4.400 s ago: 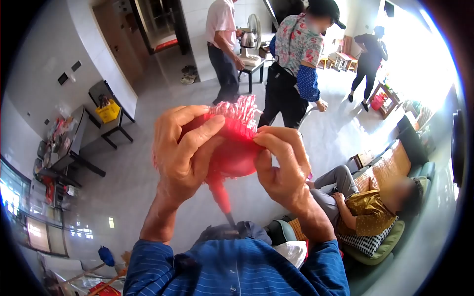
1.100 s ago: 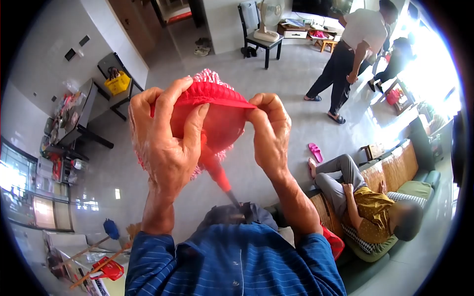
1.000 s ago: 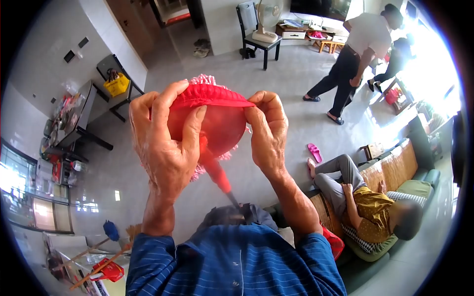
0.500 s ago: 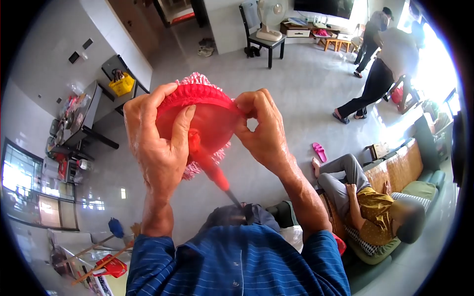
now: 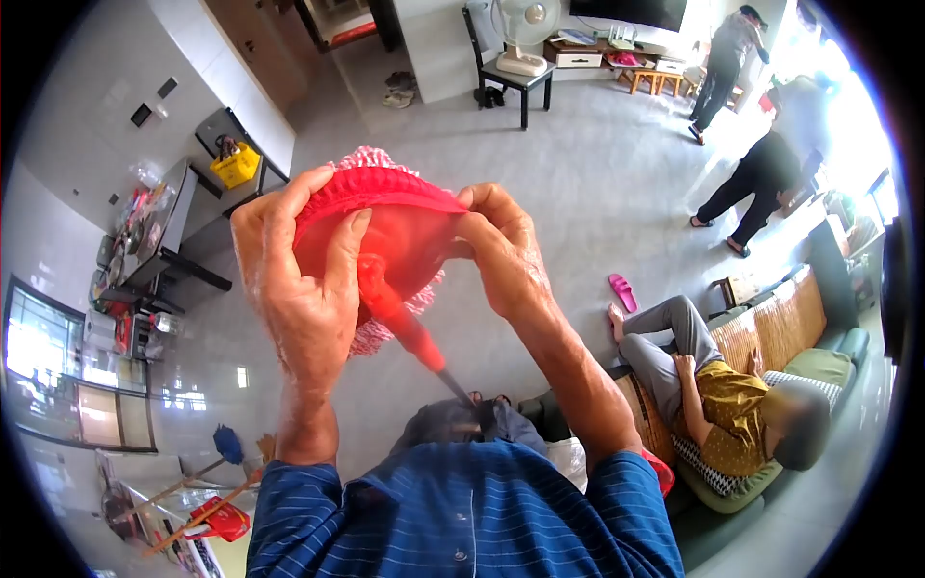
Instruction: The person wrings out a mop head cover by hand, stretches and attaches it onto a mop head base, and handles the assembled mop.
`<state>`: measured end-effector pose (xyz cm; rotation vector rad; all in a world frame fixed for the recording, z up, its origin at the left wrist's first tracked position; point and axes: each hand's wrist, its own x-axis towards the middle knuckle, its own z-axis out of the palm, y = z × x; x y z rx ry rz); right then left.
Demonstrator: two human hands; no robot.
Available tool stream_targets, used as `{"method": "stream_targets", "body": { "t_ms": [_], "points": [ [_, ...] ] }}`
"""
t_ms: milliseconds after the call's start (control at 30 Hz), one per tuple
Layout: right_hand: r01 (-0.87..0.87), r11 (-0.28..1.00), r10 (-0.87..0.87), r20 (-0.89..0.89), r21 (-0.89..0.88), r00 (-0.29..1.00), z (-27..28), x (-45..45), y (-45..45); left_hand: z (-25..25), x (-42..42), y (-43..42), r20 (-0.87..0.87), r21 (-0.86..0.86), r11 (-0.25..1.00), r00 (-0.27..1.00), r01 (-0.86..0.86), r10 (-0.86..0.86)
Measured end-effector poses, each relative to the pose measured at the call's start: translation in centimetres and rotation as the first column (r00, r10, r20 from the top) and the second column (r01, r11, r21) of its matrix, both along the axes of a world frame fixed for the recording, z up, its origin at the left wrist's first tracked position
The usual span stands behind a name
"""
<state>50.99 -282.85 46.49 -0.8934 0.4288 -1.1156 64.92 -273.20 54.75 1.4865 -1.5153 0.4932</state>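
Observation:
I hold a mop head with its red face toward me. The round red mop plate [image 5: 409,241] has a gathered red cloth edge [image 5: 376,183] and red-and-white fringe [image 5: 371,157] showing behind it. From its middle, a red handle joint [image 5: 400,313] runs down into a dark pole [image 5: 458,385] that reaches toward my lap. My left hand [image 5: 303,260] grips the left rim, thumb on the face and fingers over the cloth edge. My right hand [image 5: 501,246] pinches the edge at the right between thumb and fingers.
At right, a seated person [image 5: 713,395] is on a sofa [image 5: 790,308], near a pink slipper [image 5: 623,292]. Two people stand at the upper right. A fan [image 5: 525,34] rests on a chair [image 5: 520,82]. A cluttered table [image 5: 173,217] is at left, with brooms [image 5: 202,511] lower left.
Both hands and the mop head have shifted slightly left. My right hand still pinches the edge, now with its fingers lower and more tilted. The people at upper right have moved.

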Motion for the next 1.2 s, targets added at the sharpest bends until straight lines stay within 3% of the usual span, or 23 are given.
{"method": "stream_targets", "body": {
  "t_ms": [133,233,333,433,533,633,733,867,967,1167,1200],
  "points": [
    [0.036,0.999,-0.036,0.008,-0.008,0.999,-0.5,0.9,0.3,-0.4,0.7,-0.3,-0.011,0.007,1.0,1.0,-0.009,0.009],
    [0.082,0.951,-0.117,-0.102,-0.298,0.988,-2.1,1.4,-0.3,-0.7,1.2,-0.3,0.0,-0.001,0.998,0.998,-0.064,0.064],
    [0.133,0.795,-0.349,-0.267,-0.592,0.899,-2.3,1.8,-0.2,-0.9,2.0,-0.3,-0.006,0.005,0.999,0.999,-0.041,0.041],
    [0.146,0.73,-0.424,-0.274,-0.668,0.863,-2.2,2.8,0.2,-0.7,2.6,-0.3,0.001,0.024,0.996,0.996,-0.088,0.088],
    [0.152,0.727,-0.486,-0.344,-0.67,0.804,-2.0,2.9,0.9,-1.0,2.8,-0.3,0.042,0.015,0.995,0.994,-0.099,0.099],
    [0.182,0.897,-0.305,-0.265,-0.404,0.915,-3.3,4.1,0.8,-1.0,3.0,-0.3,0.014,0.012,0.997,0.997,-0.07,0.07],
    [0.073,0.993,-0.096,-0.252,-0.098,0.963,-2.3,4.2,0.1,-1.3,3.8,-0.8,-0.028,0.013,0.998,0.998,-0.057,0.057],
    [0.098,0.994,-0.098,-0.002,0.042,0.995,-2.9,6.1,0.9,-1.9,3.8,-1.2,-0.061,-0.054,0.996,0.996,-0.071,0.068],
    [0.088,0.995,-0.09,0.047,0.041,0.995,-3.5,7.2,0.6,-1.9,4.8,-1.6,-0.088,-0.091,0.994,0.995,-0.063,0.055],
    [0.18,0.893,-0.29,-0.22,-0.414,0.931,-4.7,7.9,0.8,-2.1,6.2,-1.7,-0.063,-0.032,0.993,0.992,-0.113,0.111],
    [0.188,0.894,-0.297,-0.225,-0.407,0.928,-4.8,7.7,0.9,-2.2,6.0,-1.8,-0.064,-0.031,0.993,0.992,-0.113,0.111]
  ]
}}
